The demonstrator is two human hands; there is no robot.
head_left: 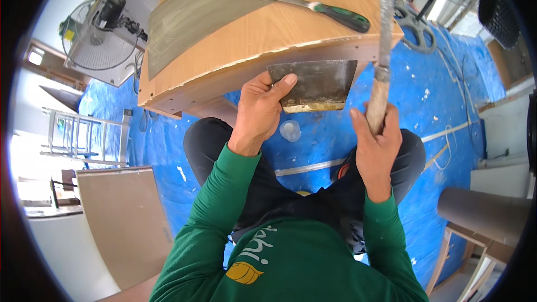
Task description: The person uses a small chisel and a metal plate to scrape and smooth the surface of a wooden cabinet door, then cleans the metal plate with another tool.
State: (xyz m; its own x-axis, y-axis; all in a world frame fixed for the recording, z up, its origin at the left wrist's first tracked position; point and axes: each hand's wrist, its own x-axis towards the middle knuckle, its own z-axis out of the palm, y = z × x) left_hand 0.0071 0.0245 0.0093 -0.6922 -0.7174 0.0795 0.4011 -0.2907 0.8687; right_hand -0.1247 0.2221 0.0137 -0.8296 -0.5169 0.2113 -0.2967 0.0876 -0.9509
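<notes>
My left hand (262, 103) pinches the left end of a broad, dark metal scraper blade (320, 83), thumb on top. A stained yellowish strip runs along the edge of the blade nearest me. Wrapped round a worn wooden handle, my right hand (379, 140) holds a tool with a long, narrow metal blade (386, 28), pointing up and away; I cannot tell if it is a file or a knife. The two tools are apart. Beyond them, a slim curved-bladed tool with a green and black handle (342, 18) lies on the wood-grain panel (268, 36).
Grey-brown veneer sheet (207, 14) covers part of the panel. Blue sheeting (313, 151) spreads over the floor, with a small clear cup (290, 131) between my knees. A fan (100, 33) and a metal ladder (78, 134) stand left; a grey roll (484, 212) lies right.
</notes>
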